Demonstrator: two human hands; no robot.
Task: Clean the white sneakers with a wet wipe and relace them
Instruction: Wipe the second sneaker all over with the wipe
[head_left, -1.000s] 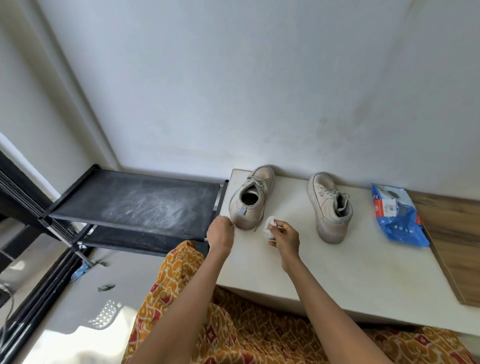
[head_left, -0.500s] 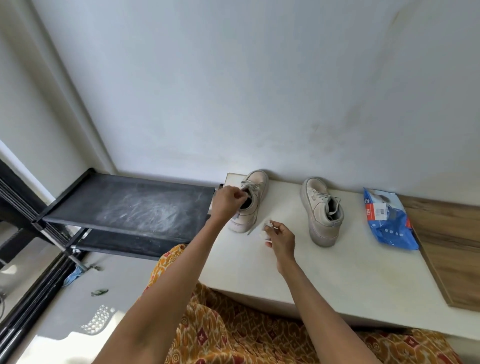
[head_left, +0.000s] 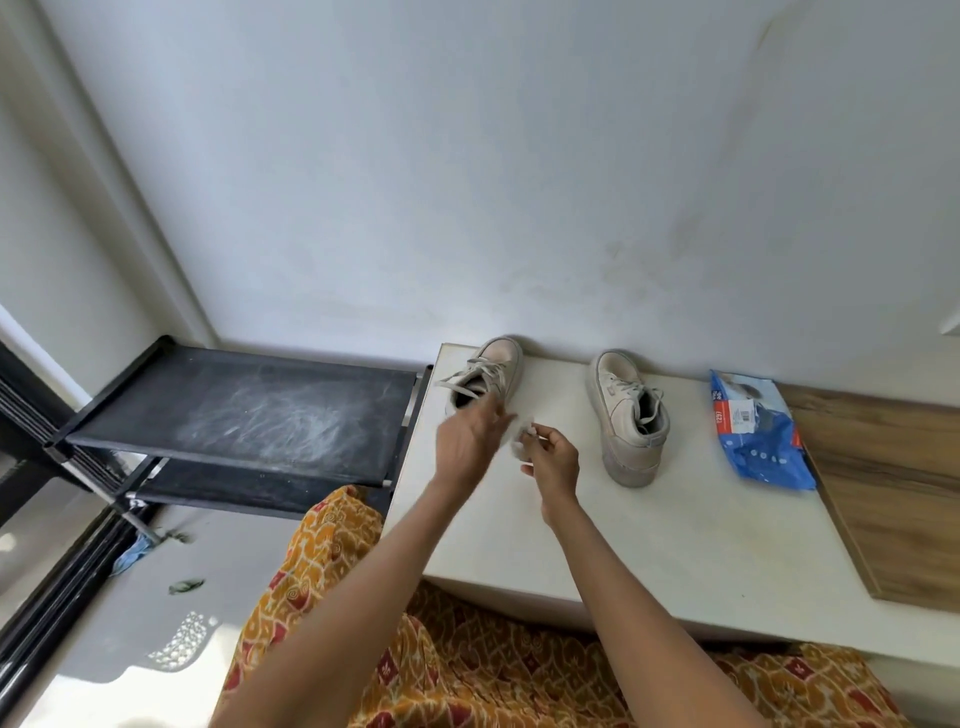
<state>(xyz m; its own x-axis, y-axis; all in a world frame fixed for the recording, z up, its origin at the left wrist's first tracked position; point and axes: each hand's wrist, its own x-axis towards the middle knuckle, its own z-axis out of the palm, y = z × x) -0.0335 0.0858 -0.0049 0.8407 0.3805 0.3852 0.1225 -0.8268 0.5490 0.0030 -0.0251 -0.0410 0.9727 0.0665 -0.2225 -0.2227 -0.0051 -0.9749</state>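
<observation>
Pinching wet wipe (head_left: 521, 441), right hand (head_left: 555, 458) curls on it; left hand (head_left: 466, 441) fingers loose, apart, by left sneaker (head_left: 491, 374). Right sneaker (head_left: 628, 415) well apart.

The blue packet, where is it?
The blue packet lies flat on the white table, to the right of the right sneaker, beside the wooden board.

Left sneaker (head_left: 493, 371): off-white, upright, toe toward 12 o'clock, laces loose. Right sneaker (head_left: 626, 415): upright, laced, at its 3 o'clock, well apart. Crumpled white wet wipe (head_left: 519, 440) between them. Blue wipes packet (head_left: 758, 434) farther toward 3 o'clock, flat.
</observation>
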